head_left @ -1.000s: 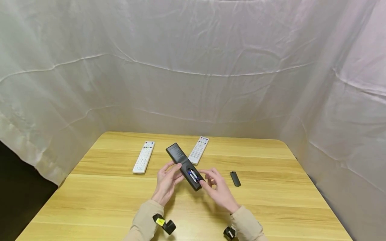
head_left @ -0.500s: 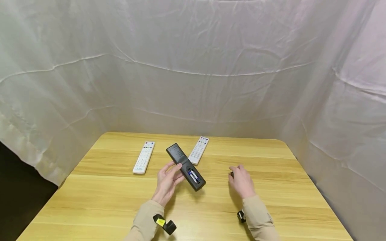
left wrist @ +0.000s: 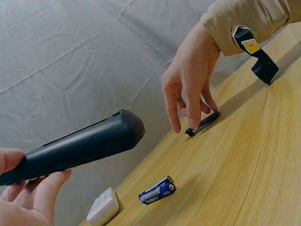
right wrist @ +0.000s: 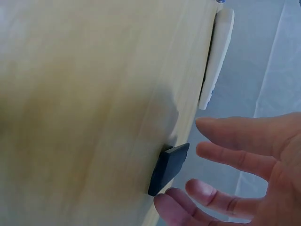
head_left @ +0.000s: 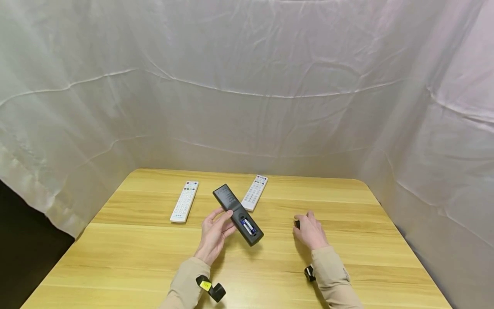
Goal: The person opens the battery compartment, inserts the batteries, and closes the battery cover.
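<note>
My left hand [head_left: 213,236] holds a black remote control [head_left: 237,213] by its middle, thumb on top and fingers beneath. Its back faces up in the head view, with the battery compartment uncovered and two blue-and-white batteries [head_left: 248,226] inside. On the right, my right hand [head_left: 310,231] is at a small black battery cover [right wrist: 170,168]. The cover stands tilted in the right wrist view, a fingertip at its lower edge and the thumb apart from it. Most of the cover is hidden under the hand in the head view.
Two white remote controls lie buttons up: one on the left [head_left: 185,201], another [head_left: 254,193] behind the black one. Loose blue batteries [left wrist: 157,190] lie on the wooden table [head_left: 135,257], hidden from the head view. Grey curtains [head_left: 247,107] surround the table's back and sides.
My right hand has left the black remote's lower end and moved right to the battery cover, where it has shifted only slightly over the last half second. My left hand holds the remote almost still.
</note>
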The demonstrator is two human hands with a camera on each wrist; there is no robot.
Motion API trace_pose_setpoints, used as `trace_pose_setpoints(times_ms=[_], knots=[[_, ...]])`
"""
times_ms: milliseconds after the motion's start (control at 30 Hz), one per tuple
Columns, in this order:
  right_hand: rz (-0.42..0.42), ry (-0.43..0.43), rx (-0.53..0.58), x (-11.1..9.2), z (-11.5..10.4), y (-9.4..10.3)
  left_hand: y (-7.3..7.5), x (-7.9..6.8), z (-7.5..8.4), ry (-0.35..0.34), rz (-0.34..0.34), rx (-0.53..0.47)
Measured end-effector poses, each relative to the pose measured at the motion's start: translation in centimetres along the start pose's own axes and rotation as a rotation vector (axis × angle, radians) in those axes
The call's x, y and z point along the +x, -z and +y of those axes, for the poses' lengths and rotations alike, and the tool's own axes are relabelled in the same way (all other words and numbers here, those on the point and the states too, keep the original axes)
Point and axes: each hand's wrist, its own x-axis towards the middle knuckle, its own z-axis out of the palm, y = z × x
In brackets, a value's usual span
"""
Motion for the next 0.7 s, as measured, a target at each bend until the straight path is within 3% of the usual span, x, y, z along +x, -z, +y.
trace_pose_setpoints(times_ms=[700], knots=[[-0.044,0.001,0.005,0.58,0.61,-0.31,0.02,0.03,-0.02,-0.003,0.002,-0.006]])
